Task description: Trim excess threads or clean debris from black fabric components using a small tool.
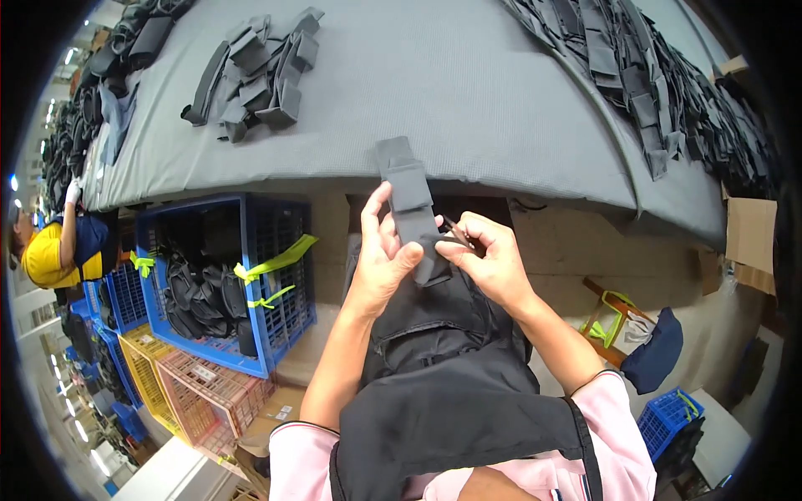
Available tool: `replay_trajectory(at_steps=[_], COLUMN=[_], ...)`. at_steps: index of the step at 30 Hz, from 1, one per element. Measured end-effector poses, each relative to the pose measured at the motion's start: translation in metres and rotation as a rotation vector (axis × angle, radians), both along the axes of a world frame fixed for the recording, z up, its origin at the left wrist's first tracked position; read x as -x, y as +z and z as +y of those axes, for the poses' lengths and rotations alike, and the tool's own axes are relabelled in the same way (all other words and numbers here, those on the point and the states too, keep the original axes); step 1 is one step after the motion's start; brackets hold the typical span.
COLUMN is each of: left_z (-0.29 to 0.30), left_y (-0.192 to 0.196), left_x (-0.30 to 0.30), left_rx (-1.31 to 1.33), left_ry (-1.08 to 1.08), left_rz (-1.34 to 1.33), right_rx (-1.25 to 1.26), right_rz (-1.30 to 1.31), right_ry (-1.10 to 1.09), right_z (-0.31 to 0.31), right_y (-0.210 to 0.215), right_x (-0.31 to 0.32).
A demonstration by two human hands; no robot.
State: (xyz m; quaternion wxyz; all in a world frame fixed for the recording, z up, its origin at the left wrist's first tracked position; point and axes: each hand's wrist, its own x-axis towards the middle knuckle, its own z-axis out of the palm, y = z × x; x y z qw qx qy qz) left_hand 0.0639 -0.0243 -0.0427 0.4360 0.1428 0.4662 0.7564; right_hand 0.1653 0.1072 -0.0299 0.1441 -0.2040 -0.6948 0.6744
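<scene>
The person holds a grey cloth strip (410, 194) with both hands, in front of the body and near the edge of the table (434, 83). The left hand (380, 255) is gripping it from the left side, with the thumb on the face of the strip near its lower part. The right hand (493, 260) is closed, with thumb and finger pinched at the right edge of the same strip; a small dark tool (454, 227) is also between its fingers (which kind of tool, I cannot tell). The strip stands lengthwise, a little tilted, and has a flap on its upper half. Whether its upper end touches the table, I cannot say.

On the grey cover of the table, a small group of similar pieces (263, 75) lies at the left, and a long heap (622, 67) is at the right. Below the table's edge, to the left, is a blue crate (259, 334) with dark things inside and yellow-green ribbons (280, 257) tied to it. Farther left, a co-worker in a yellow shirt (52, 255) stands by the table.
</scene>
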Motion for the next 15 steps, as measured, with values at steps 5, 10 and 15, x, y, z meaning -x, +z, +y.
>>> replay_trajectory(at_steps=[5,10,15], left_z=[-0.004,0.003,0.011], left_y=[-0.001,0.001,0.008], left_x=[0.000,-0.014,-0.019], left_rx=[0.262,0.273,0.327], left_ry=[-0.035,0.181,0.218], left_rz=[0.020,-0.014,0.019], right_rx=[0.274,-0.069,-0.669], right_rz=[-0.127,0.009,0.012], right_ry=[0.091,-0.095,-0.128], right_z=[0.010,0.003,0.006], right_y=[0.000,0.001,-0.002], right_x=[0.014,0.008,-0.025])
